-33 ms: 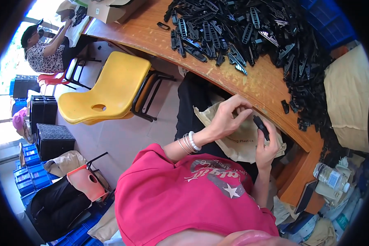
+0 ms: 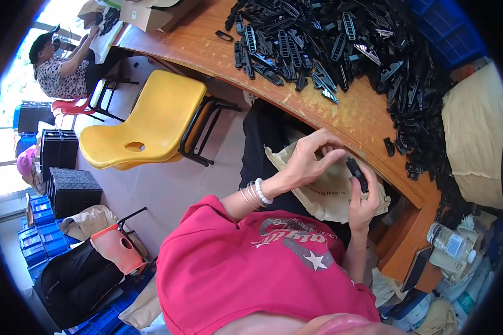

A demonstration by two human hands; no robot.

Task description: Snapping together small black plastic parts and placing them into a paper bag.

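Observation:
My right hand (image 2: 365, 196) grips a small, elongated black plastic part (image 2: 356, 173) between thumb and fingers, its narrow end pointing up toward the desk. Close by on its left, my left hand (image 2: 317, 159) is apart from that part. Its fingers are curled and the thumb tip meets the index finger; whatever may be in the pinch is too small to make out. White beads and thin bangles circle the left wrist. Beneath both hands a cream-coloured bag (image 2: 327, 204) with printing lies over my lap. A large heap of similar black plastic parts (image 2: 313, 44) covers the desk ahead.
The worn wooden desk (image 2: 207, 53) runs diagonally ahead, its edge just beyond my hands. Blue crates (image 2: 452, 30) and a tan sack (image 2: 475, 134) stand at the right, above a plastic bottle (image 2: 450, 241). A yellow chair (image 2: 156, 114) is at left; a co-worker (image 2: 61, 70) sits farther off.

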